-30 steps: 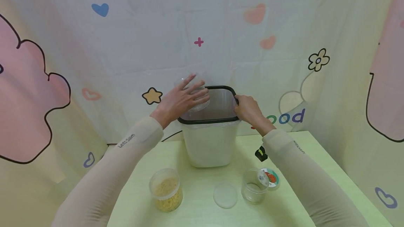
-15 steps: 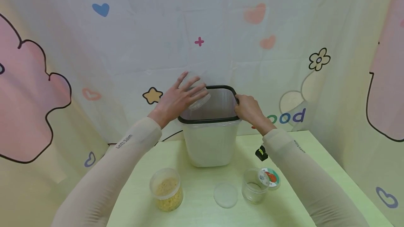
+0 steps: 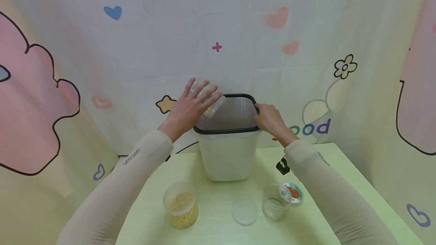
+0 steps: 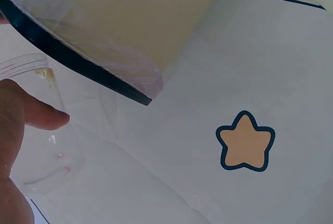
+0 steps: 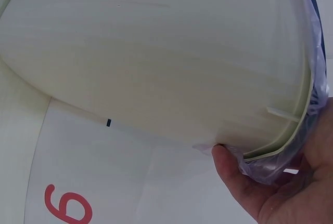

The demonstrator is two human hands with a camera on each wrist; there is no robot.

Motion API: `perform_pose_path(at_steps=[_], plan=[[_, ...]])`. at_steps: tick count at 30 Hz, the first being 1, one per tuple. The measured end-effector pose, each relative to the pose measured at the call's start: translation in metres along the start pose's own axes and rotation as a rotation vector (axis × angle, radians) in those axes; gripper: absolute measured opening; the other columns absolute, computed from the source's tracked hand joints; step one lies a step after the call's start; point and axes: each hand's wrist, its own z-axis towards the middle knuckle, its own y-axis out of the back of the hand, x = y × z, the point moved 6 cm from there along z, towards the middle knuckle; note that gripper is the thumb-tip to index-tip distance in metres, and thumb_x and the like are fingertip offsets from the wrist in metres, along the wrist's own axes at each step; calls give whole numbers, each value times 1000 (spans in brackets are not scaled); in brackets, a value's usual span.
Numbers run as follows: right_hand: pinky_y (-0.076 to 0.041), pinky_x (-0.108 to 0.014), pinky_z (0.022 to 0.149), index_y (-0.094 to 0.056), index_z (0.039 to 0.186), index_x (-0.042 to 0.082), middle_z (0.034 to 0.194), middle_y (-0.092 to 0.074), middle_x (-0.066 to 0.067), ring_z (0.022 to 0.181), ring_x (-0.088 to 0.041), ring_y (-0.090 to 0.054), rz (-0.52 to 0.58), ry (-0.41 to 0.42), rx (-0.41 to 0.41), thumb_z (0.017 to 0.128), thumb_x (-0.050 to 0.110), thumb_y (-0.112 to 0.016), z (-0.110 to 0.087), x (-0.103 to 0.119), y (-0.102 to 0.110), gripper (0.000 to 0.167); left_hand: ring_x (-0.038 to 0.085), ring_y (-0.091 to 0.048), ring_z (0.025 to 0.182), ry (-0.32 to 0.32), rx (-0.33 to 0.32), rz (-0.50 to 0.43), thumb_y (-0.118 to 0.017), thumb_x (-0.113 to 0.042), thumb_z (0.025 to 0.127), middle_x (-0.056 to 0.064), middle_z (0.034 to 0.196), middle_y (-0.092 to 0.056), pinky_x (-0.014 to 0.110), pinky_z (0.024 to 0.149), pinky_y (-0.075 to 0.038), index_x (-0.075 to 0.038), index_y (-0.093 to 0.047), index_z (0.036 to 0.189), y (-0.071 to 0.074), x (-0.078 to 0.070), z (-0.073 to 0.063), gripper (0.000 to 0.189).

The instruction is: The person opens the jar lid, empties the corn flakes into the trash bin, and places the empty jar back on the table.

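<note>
A person tips a clear screw-neck jar (image 3: 217,107) over the left side of a pale bin (image 3: 228,158), at the centre of the head view. The left hand (image 3: 189,108) has hold of the jar's body, fingers spread across its near side and, in the left wrist view, the thumb (image 4: 49,117) laid along its wall. The grip sits behind the neck, a placing that seems meant to leave the mouth unblocked. The jar's long axis slants from base at upper left to mouth at lower right, the mouth angled down into the bin; yellow residue (image 4: 46,75) clings just inside the neck. The right hand (image 3: 269,117) is closed on the bin's dark rim (image 3: 228,131) at its right side, thumb outside, likely to steady the bin against a knock. A thin plastic liner (image 5: 265,171) is folded over the edge, presumably so that it cannot slip inward.

On the table (image 3: 146,199) in front, a tub of yellow crumbs (image 3: 184,214) stands upright and uncovered at lower left. A translucent lid (image 3: 244,211) lies flat at lower centre, beside an upright, empty-looking clear jar (image 3: 275,211); a printed lid (image 3: 295,193) lies just behind that, at lower right.
</note>
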Motion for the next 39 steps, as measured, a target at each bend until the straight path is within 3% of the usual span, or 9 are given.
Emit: perform_pose_path(at_steps=[11, 21, 30, 39], plan=[[-49, -37, 74, -43, 145, -2, 140, -54, -24, 93, -31, -58, 3, -2, -2, 93, 7, -42, -1, 0, 1, 53, 33, -20, 148, 119, -67, -145, -74, -8, 78, 7, 159, -27, 56, 123, -10, -20, -24, 155, 0, 9, -9, 92], [-50, -45, 84, -44, 145, -1, 143, -52, -23, 103, -33, -58, 15, 8, -10, 93, 11, -43, 0, -3, 1, 53, 33, -28, 143, 205, -159, -286, -60, 1, 81, 10, 154, -32, 56, 122, -15, -14, -26, 152, 0, 15, -22, 80], [-52, -44, 79, -46, 144, 2, 140, -55, -22, 99, -35, -61, -4, 3, -7, 92, 15, -44, -2, -5, 1, 53, 33, -26, 144, 287, -174, -382, -75, -10, 81, 11, 156, -31, 55, 121, -17, -10, -23, 154, 3, 19, -35, 89], [-52, -41, 69, -47, 143, 4, 134, -59, -22, 96, -36, -63, -39, -10, 4, 97, 23, -46, -4, -3, 4, 50, 32, -30, 140, 330, -245, -457, -79, -17, 78, 12, 152, -34, 53, 119, -23, -7, -25, 151, 11, 20, -46, 91]])
